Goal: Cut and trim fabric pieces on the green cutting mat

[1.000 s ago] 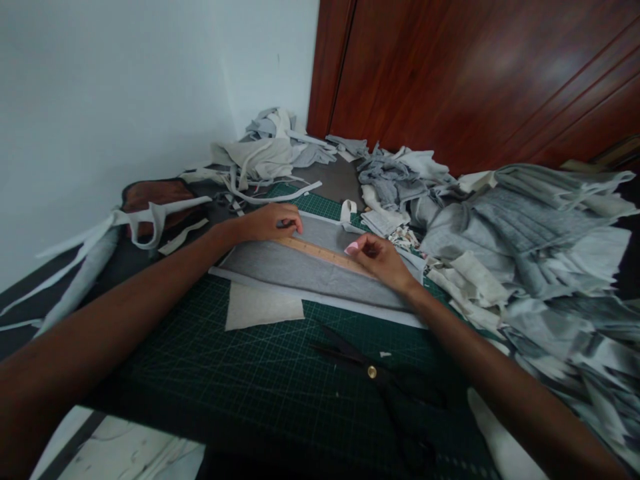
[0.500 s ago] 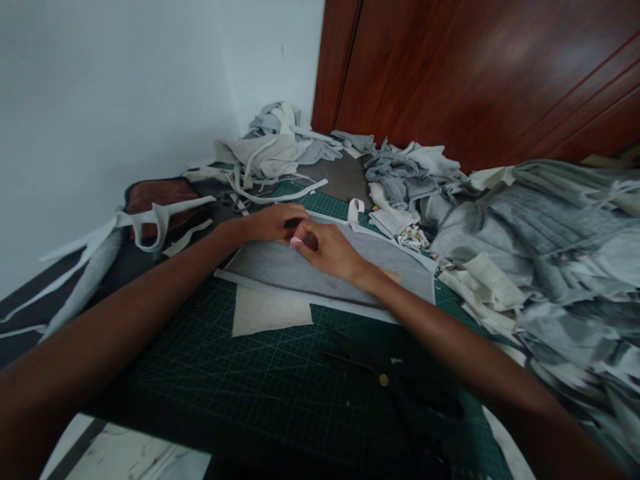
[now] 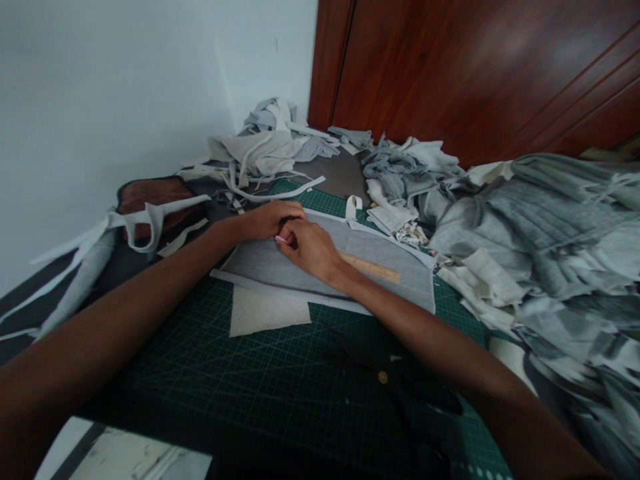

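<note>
Now, behind it all, a smooth pale wall (image 3: 110, 87) meets a glossy red-brown wooden door (image 3: 450, 73), and below them spreads the green gridded cutting mat (image 3: 200, 373). Along the right swells a cloth heap (image 3: 540, 220), grey and off-white, soft and rumpled. Up the middle of the mat lies the grey panel (image 3: 270, 267), long, flat and matte, pale strips along its edges, directly beneath both hands. Nearer this way rest dark scissors (image 3: 383, 378) with a brass-coloured pivot, and an off-white scrap (image 3: 269, 312), four-sided, seemingly tucked under the panel's near edge.

And there's the change: the right hand (image 3: 313, 250) has swung leftward along the panel, close in beside the left hand (image 3: 273, 219), leaving the right end of the ruler (image 3: 373, 267) bare. That seems to put the work at its other end, hidden by the hands. Left fingers curl downward; whether they grip anything, I can't tell. The ruler runs thin, straight and tan, apparently wood. Smallest of all comes the pink piece (image 3: 281, 239), a smooth-looking sliver, perhaps chalk, pinched between right thumb and fingertips.
</note>
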Motion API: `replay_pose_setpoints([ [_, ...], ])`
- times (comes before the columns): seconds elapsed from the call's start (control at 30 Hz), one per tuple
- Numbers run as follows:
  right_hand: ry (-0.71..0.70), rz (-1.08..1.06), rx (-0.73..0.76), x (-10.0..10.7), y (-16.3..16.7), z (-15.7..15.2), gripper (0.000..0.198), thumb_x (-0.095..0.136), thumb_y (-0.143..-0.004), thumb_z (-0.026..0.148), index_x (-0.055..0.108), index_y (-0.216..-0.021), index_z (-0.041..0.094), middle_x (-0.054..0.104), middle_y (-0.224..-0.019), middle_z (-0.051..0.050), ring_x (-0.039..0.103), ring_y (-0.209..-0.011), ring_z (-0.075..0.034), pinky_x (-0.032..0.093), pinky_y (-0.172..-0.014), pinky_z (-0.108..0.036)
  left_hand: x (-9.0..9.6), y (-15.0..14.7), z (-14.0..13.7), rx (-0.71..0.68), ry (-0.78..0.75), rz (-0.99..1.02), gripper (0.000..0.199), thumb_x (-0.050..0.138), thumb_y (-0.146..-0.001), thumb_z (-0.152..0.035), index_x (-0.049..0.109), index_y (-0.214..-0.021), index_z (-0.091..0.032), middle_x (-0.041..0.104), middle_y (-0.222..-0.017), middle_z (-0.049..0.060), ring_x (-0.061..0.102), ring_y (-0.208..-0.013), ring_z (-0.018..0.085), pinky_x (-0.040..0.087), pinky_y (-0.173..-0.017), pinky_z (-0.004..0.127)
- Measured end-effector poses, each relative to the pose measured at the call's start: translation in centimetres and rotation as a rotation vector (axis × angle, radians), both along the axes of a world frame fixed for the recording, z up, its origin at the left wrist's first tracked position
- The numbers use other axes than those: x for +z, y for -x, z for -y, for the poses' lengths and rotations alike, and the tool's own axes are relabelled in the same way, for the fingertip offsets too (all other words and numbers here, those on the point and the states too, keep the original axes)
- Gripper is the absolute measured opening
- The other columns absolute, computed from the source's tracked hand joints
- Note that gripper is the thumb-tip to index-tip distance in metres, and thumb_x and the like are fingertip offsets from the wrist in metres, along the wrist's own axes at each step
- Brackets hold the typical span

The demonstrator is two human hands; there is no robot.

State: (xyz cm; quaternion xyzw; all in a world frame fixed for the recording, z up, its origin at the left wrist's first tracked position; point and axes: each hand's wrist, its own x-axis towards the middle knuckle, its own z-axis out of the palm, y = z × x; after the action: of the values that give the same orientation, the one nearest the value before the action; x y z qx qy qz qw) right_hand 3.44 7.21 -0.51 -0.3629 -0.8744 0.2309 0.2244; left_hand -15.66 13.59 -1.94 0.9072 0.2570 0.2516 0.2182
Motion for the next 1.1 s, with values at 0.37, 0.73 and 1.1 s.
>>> replay_pose_setpoints([
  [0.37,0.055,0.05,-0.009,0.6,-2.3,-0.1,0.008,0.065,-0.092,0.021,0.065,-0.083,0.021,0.071,-0.082,-0.001,0.063,-0.075,-0.015,0.041,-0.069,-0.029,-0.8,-0.2,-0.7,-0.039,-0.094,-0.068,0.02,0.054,-0.097,-0.032,0.067,-0.095,-0.017,0.066,-0.092,0.008,0.061,-0.089,0.021,0.046,-0.083,0.03],
  [0.73,0.095,-0.005,-0.037,0.5,-9.9,1.3,0.013,0.065,-0.088,0.025,0.064,-0.077,0.02,0.064,-0.068,0.001,0.053,-0.059,-0.011,0.037,-0.06,-0.028,-0.7,-0.6,-0.2,0.016,-0.088,-0.074,0.023,0.05,-0.1,-0.029,0.07,-0.095,-0.018,0.067,-0.094,0.007,0.061,-0.093,0.02,0.046,-0.088,0.03],
  [1.1,0.15,-0.024,-0.067,0.7,-12.8,2.1,0.014,0.066,-0.086,0.03,0.064,-0.076,0.021,0.059,-0.064,0.002,0.05,-0.057,-0.011,0.036,-0.057,-0.028,-0.5,-0.7,0.2,0.032,-0.092,-0.092,0.021,0.049,-0.099,-0.023,0.069,-0.094,-0.018,0.065,-0.093,0.007,0.06,-0.091,0.019,0.046,-0.088,0.03],
])
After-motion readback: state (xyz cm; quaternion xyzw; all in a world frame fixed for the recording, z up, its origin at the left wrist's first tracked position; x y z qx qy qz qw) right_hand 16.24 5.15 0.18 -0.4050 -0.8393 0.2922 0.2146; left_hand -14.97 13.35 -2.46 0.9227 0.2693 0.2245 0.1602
